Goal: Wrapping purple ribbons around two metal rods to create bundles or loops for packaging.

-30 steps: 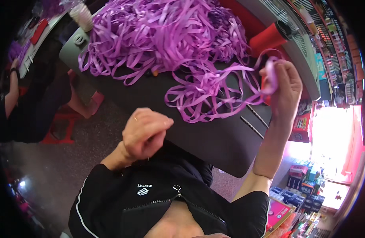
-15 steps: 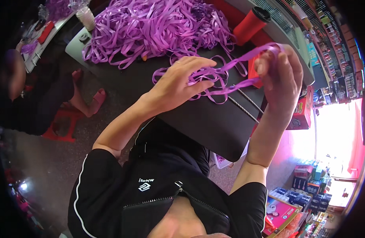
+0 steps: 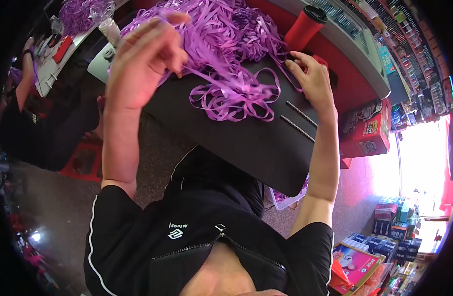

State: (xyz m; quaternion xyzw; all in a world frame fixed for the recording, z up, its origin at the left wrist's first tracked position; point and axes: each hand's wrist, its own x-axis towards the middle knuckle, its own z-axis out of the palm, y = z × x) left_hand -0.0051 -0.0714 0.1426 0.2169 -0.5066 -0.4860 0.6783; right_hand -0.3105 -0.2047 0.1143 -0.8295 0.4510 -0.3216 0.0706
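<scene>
This looks like a small shop doubling as a handwork room. Rows of small packaged goods [image 3: 411, 74] line the right wall, and boxed stock [image 3: 379, 246] sits stacked at near right. A heap of purple ribbon [image 3: 211, 39] covers the far part of a black table [image 3: 236, 143] (a co-worker [image 3: 44, 138] sits at left, by another cluttered table [image 3: 48, 85]).

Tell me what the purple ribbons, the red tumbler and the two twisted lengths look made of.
Purple ribbons: probably satin-like fabric, glossy, with bright sheen along the folds. Red tumbler: smooth painted metal or plastic; its even colour leaves it open. Twisted lengths: perhaps metal or stiff cord; they lie straight with a spiral surface.
</scene>
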